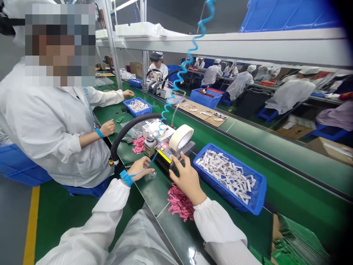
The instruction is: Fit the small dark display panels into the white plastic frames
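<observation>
My left hand (140, 168) wears a blue wrist strap (127, 178) and hovers at the front of a small machine, thumb and fingers apart, seemingly holding nothing. A thin blue cord crosses its fingers, and a small clear plastic piece (152, 175) lies just beside the thumb. At the machine's button panel (164, 151), my right hand (186, 179) has its fingers spread, with fingertips at the panel's right edge; whether they press is unclear. A roll of cream tape (181, 137) stands on top of the machine. Pink strips (179, 203) are heaped below my right hand.
A blue bin (260, 191) of white parts stands right of the machine. To its left are a bottle (150, 145), more pink strips (138, 145) and a black hose (121, 134). Green circuit boards (298, 239) sit lower right. A co-worker (55, 121) sits at left.
</observation>
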`<state>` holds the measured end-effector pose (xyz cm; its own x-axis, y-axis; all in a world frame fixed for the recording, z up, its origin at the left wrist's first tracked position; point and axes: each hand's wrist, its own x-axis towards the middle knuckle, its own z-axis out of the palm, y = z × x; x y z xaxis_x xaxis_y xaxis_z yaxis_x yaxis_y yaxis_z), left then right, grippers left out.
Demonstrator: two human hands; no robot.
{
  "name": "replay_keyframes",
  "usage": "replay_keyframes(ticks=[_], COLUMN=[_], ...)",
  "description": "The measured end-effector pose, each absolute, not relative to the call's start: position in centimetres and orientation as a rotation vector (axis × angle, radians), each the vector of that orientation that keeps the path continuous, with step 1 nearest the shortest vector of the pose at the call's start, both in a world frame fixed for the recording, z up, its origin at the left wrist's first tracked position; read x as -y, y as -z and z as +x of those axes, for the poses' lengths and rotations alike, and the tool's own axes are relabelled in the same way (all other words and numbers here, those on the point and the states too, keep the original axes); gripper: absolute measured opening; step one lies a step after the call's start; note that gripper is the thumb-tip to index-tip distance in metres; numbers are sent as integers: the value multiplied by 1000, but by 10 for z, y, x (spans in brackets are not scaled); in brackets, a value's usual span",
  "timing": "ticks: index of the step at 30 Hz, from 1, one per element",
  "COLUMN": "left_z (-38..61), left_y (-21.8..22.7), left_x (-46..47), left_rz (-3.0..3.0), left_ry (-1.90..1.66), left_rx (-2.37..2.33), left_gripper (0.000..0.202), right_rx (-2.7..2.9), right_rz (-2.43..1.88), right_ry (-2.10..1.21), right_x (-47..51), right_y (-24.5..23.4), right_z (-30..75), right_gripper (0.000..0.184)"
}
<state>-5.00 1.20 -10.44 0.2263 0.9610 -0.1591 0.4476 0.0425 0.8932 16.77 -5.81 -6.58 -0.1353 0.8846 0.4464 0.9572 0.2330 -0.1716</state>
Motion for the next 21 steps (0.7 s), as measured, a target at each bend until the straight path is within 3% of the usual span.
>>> replay_keyframes(ticks=[7,12,21], left_z=[-45,-20,1], left_y=[100,105,92], left_x=[-9,-10,-6], left_rz=[1219,1087,1132], left_ry=[-997,-944,-859], left_rx=[-1337,-1258,-1128], left_gripper=[46,55,48], right_rx=[2112,2091,2031], right_rz=[-1676,-1641,-1587], right_ry=[244,155,72], right_x=[54,56,54], right_y=[68,67,69], right_z=[168,171,172], right_gripper=[47,57,63])
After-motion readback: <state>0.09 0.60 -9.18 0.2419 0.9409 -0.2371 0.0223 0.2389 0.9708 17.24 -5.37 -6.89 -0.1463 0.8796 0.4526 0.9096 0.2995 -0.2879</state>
